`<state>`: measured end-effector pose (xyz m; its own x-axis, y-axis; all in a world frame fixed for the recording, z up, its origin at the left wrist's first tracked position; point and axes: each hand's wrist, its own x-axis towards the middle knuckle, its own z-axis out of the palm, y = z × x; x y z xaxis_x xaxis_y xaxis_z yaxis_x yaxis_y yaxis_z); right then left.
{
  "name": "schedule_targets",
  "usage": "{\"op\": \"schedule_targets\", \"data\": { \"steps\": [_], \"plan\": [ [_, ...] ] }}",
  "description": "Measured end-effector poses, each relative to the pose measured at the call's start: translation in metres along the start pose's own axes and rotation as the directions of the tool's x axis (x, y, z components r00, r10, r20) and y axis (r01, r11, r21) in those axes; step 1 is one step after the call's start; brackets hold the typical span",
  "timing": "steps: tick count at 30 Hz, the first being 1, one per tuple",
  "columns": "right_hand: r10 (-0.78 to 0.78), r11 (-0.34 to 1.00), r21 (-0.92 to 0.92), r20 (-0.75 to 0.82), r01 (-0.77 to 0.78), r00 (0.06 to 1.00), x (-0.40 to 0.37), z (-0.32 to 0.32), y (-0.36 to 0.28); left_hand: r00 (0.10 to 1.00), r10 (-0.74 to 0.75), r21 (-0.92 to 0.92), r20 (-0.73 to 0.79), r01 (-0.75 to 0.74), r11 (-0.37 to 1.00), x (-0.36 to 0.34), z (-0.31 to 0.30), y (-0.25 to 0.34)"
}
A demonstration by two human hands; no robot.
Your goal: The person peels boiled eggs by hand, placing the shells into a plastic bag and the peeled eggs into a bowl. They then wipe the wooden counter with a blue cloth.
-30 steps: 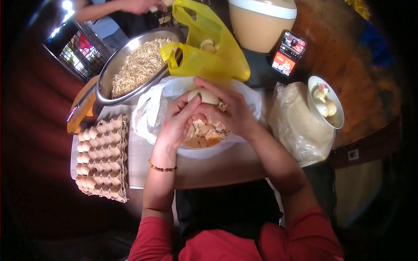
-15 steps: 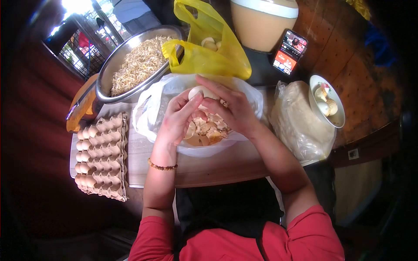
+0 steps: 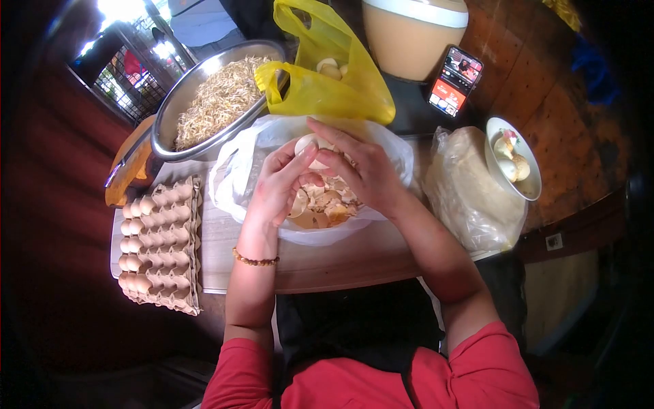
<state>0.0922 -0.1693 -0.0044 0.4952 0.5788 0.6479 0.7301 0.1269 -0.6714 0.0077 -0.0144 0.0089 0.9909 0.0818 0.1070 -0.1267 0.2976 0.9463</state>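
Observation:
A pale egg (image 3: 312,145) is held between both hands over an open white plastic bag (image 3: 238,163). My left hand (image 3: 278,180), with a beaded bracelet at its wrist, is closed round the egg's left side, thumb on top. The fingers of my right hand (image 3: 364,167) curl over the egg from the right and hide part of it. Cracked eggshells (image 3: 330,201) lie in the bag below the hands. To the left, a cardboard egg tray (image 3: 167,245) carries several brown eggs (image 3: 134,245) along its left side.
Beyond the bag stand a metal basin (image 3: 160,133) of bean sprouts (image 3: 218,99) and a yellow plastic bag (image 3: 334,95) with eggs inside. A phone (image 3: 455,80) leans against a tan container (image 3: 405,41). On the right, a white bowl (image 3: 530,184) with eggs rests by a clear plastic bag (image 3: 470,191).
Both hands keep their hold on the egg, with only a very slight shift of the fingers. The whole view has moved a little; nothing else differs.

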Motion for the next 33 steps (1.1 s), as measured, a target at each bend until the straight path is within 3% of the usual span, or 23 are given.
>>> {"op": "schedule_targets", "data": {
  "steps": [6, 9, 21, 23, 24, 26, 31, 33],
  "plan": [
    [0.041, 0.999, 0.035, -0.013, -0.04, 0.999, 0.001, -0.001, -0.007, 1.0, -0.007, -0.069, -0.008, 0.006, 0.998, 0.0, 0.0, -0.002],
    [0.032, 0.999, 0.042, -0.102, -0.028, 0.994, 0.001, 0.001, -0.006, 0.998, 0.0, -0.076, -0.067, -0.005, 0.997, 0.002, -0.002, -0.004],
    [-0.104, 0.994, -0.007, -0.223, 0.105, 0.969, 0.0, 0.003, -0.006, 0.999, 0.039, -0.101, -0.038, -0.043, 0.994, -0.003, 0.002, 0.004],
    [-0.245, 0.961, -0.187, -0.228, 0.205, 0.942, 0.0, 0.004, -0.004, 0.998, 0.026, -0.136, -0.054, -0.033, 0.99, -0.002, -0.001, 0.002],
    [-0.246, 0.961, -0.187, -0.227, 0.206, 0.942, -0.001, 0.004, -0.004, 0.998, 0.013, -0.17, -0.067, -0.024, 0.985, -0.001, -0.001, 0.001],
    [-0.329, 0.901, -0.358, -0.191, 0.246, 0.925, -0.002, 0.005, -0.002, 0.997, 0.002, -0.152, -0.08, -0.014, 0.988, -0.001, 0.001, 0.003],
    [-0.402, 0.824, -0.491, -0.159, 0.281, 0.902, -0.002, 0.004, 0.0, 0.996, -0.022, -0.089, -0.087, 0.014, 0.996, 0.0, 0.004, 0.005],
    [-0.422, 0.798, -0.526, -0.141, 0.294, 0.895, -0.003, 0.004, 0.0, 0.986, -0.054, 0.003, -0.155, 0.055, 0.998, 0.0, 0.008, 0.007]
  ]
}}
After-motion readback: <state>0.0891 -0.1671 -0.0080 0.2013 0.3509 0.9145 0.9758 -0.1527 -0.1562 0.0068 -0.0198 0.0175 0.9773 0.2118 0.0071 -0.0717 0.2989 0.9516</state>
